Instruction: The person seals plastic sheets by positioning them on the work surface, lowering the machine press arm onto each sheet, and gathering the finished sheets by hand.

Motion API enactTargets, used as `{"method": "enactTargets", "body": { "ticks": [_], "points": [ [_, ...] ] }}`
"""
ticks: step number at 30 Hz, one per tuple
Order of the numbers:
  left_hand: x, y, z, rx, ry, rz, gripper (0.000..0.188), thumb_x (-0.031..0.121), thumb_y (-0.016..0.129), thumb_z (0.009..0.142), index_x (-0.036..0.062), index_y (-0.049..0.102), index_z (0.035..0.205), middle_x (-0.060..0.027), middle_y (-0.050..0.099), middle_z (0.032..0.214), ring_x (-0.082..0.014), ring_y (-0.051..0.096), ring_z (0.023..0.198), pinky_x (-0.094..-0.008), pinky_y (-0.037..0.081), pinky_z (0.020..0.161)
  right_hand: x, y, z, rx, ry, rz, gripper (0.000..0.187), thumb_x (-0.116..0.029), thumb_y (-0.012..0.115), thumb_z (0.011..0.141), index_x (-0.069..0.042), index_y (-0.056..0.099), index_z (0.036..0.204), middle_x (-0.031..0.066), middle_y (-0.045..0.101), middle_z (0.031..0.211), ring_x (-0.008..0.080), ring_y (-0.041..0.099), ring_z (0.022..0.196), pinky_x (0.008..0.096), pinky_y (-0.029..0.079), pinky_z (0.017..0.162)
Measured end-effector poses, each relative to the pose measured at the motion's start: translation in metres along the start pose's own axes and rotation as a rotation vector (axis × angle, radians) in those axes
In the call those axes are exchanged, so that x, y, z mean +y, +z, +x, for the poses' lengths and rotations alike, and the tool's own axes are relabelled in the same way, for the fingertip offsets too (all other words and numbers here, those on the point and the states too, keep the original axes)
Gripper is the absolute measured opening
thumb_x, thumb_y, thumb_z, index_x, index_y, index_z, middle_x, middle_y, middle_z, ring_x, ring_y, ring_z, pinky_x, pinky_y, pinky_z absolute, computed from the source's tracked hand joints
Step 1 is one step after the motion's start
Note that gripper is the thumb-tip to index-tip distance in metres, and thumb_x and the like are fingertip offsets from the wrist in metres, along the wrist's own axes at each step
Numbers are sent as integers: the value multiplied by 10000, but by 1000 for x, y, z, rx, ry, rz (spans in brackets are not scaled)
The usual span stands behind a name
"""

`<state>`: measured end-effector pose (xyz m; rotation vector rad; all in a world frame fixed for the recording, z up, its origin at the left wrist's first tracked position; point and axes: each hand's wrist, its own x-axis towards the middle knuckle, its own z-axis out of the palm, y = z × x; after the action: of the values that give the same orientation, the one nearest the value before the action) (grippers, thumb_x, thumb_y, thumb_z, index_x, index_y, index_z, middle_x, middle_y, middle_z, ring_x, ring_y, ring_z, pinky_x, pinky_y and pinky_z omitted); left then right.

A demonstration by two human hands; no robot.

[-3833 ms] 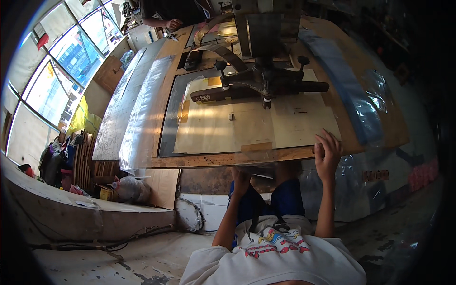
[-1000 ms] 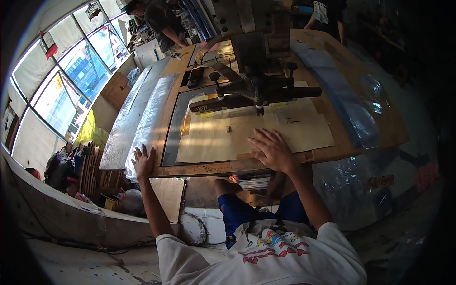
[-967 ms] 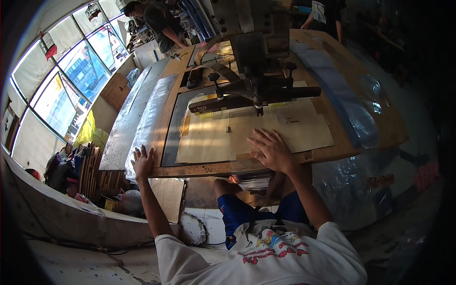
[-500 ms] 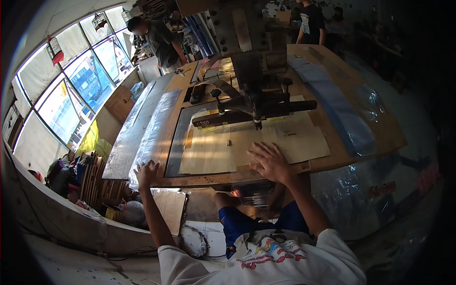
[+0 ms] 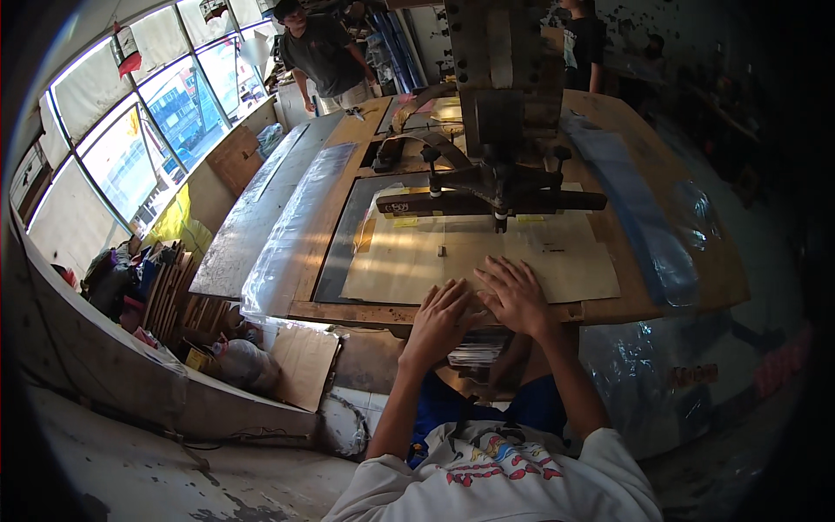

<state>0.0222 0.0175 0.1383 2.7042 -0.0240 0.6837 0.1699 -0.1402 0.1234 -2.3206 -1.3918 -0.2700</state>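
Both my hands rest side by side at the front edge of a pale flat sheet (image 5: 522, 248) on the wooden work table. My left hand (image 5: 445, 315) lies with its fingers stretched forward, holding nothing. Close beside it, my right hand (image 5: 513, 291) is flat with its fingers spread on the sheet. A small dark piece (image 5: 441, 251) sits on the sheet, ahead of my left hand. Above the sheet's far part stands a dark machine head with a horizontal bar (image 5: 487, 204), near yellow tape pieces (image 5: 405, 223).
Clear plastic film (image 5: 296, 230) lies along the table's left side. Bluish film (image 5: 639, 217) covers part of the right. A person (image 5: 322, 56) stands at the far left, another person (image 5: 584, 48) at the back right. Boards and bags (image 5: 161, 296) are piled below the windows.
My left hand has moved right, from the film at the table's left onto the sheet's front edge beside my right hand. The person at the far left now stands more upright.
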Motion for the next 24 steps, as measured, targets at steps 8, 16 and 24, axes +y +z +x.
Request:
{"method": "enactTargets", "body": {
  "ticks": [8,16,24],
  "points": [
    [-1,16,8,-44,-31,-32,540,365,603,979,41,553,1409,-139,498,1508,-301,420,1432,-473,271,1211,8,2,-2,37,11,-10,494,-435,495,1018,-200,527,1451,106,444,1545,289,366,1460,520,220,1221],
    [12,19,14,28,92,-42,494,329,631,952,67,594,1369,-146,563,1438,-313,492,1367,-464,326,1172,9,-14,-31,60,66,-41,484,-389,519,1012,-175,519,1446,114,442,1540,292,373,1450,500,218,1230],
    [38,44,8,132,-155,104,550,415,671,919,72,602,1343,-152,502,1464,-346,446,1367,-526,301,1135,-4,-55,-57,167,147,133,164,-218,721,879,-56,702,887,88,636,919,298,616,913,446,447,897]
  ]
}}
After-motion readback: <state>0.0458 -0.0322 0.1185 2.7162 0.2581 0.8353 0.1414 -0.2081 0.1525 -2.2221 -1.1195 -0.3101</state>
